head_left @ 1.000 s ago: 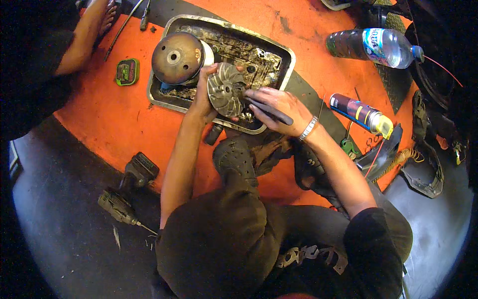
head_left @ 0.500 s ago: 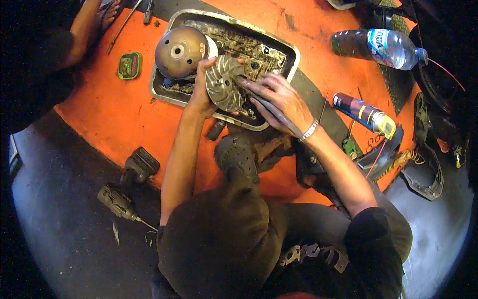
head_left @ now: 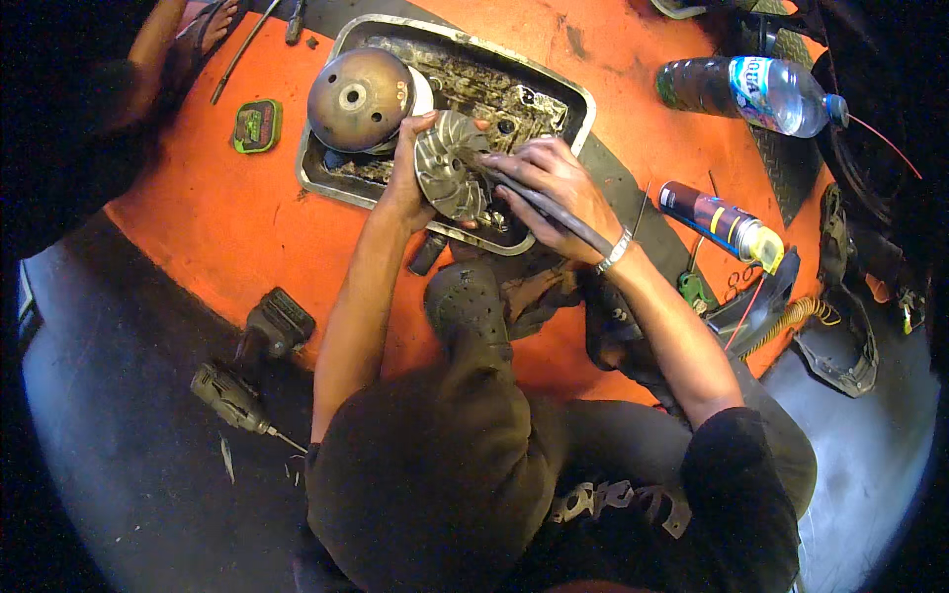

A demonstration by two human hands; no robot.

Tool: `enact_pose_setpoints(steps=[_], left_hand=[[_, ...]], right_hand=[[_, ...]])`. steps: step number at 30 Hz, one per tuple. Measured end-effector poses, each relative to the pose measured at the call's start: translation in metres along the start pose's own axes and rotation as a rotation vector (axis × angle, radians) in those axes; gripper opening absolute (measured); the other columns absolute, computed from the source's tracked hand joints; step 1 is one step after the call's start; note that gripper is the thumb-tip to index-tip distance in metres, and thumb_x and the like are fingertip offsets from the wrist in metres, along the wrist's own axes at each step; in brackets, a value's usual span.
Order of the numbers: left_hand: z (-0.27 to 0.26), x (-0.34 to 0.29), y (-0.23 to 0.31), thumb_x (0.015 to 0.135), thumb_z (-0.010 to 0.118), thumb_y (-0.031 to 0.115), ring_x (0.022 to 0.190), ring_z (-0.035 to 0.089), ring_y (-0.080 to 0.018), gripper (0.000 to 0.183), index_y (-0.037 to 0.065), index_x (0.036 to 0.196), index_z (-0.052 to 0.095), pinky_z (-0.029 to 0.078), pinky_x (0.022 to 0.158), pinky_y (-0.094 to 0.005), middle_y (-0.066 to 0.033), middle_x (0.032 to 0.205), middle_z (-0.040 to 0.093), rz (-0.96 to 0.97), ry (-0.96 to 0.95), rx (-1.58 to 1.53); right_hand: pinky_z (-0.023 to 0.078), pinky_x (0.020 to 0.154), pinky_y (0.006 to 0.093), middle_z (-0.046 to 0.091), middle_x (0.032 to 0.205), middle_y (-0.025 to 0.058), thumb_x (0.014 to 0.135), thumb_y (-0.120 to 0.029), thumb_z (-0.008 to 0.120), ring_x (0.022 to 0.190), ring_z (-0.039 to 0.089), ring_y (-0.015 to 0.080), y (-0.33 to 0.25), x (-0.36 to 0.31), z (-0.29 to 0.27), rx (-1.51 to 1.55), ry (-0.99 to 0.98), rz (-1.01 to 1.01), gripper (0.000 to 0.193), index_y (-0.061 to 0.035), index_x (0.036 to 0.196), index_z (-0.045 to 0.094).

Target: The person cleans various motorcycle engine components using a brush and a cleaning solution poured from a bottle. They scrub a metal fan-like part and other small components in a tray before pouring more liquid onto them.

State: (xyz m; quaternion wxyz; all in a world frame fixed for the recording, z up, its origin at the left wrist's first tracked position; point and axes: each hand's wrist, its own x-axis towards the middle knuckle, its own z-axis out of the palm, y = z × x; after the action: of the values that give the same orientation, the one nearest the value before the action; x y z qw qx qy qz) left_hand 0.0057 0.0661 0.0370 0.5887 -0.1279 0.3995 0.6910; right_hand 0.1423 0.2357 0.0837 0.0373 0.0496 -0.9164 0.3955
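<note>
A: What is the left hand [head_left: 403, 186] gripping?
B: It is clasping the finned disc [head_left: 442, 170] by its edge, fingers curling round with no slack
A: And where is the disc sitting?
B: It is being held over the tray [head_left: 589, 107], just right of the drum [head_left: 356, 99]
A: The right hand [head_left: 570, 198]?
B: It is pinching a brush [head_left: 550, 210] firmly, its tip meeting the disc, its handle slanting back toward the bracelet [head_left: 617, 249]

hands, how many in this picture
2: the left hand holds the finned disc; the right hand holds a dark-handled tool at its right side. Others may be hidden in the dark upper left.
</note>
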Motion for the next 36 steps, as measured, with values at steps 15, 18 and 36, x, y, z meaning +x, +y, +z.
enact_pose_setpoints(steps=[15,18,36], left_hand=[[-0.007,-0.002,-0.006,0.092,0.031,0.059,0.107,0.065,-0.0310,0.076,0.000,0.132,0.057,0.057,0.088,-0.0529,-0.0169,0.122,0.065,-0.032,-0.072,0.040],[-0.006,-0.006,-0.007,0.091,0.031,0.059,0.109,0.065,-0.0311,0.077,0.000,0.133,0.056,0.057,0.090,-0.0507,-0.0166,0.124,0.065,-0.013,-0.111,-0.108],[0.008,-0.007,-0.009,0.088,0.032,0.068,0.079,0.072,-0.0315,0.081,0.006,0.133,0.056,0.061,0.054,-0.0432,-0.0168,0.116,0.066,0.003,0.058,-0.033]], right_hand=[[0.055,0.082,0.0394,0.065,0.108,0.0135,0.079,0.002,0.062,0.094,0.066,0.0345,-0.008,0.003,-0.004,0.149,-0.071,0.068,0.046,-0.0138,0.122,0.068],[0.056,0.084,0.0387,0.066,0.104,0.0144,0.079,0.002,0.062,0.094,0.067,0.0324,-0.006,0.005,-0.004,0.198,-0.047,0.410,0.041,-0.0084,0.118,0.069],[0.055,0.079,0.0389,0.071,0.094,0.0132,0.081,-0.012,0.072,0.086,0.067,0.0332,0.005,0.002,0.013,0.202,0.185,0.121,0.022,-0.0058,0.102,0.074]])
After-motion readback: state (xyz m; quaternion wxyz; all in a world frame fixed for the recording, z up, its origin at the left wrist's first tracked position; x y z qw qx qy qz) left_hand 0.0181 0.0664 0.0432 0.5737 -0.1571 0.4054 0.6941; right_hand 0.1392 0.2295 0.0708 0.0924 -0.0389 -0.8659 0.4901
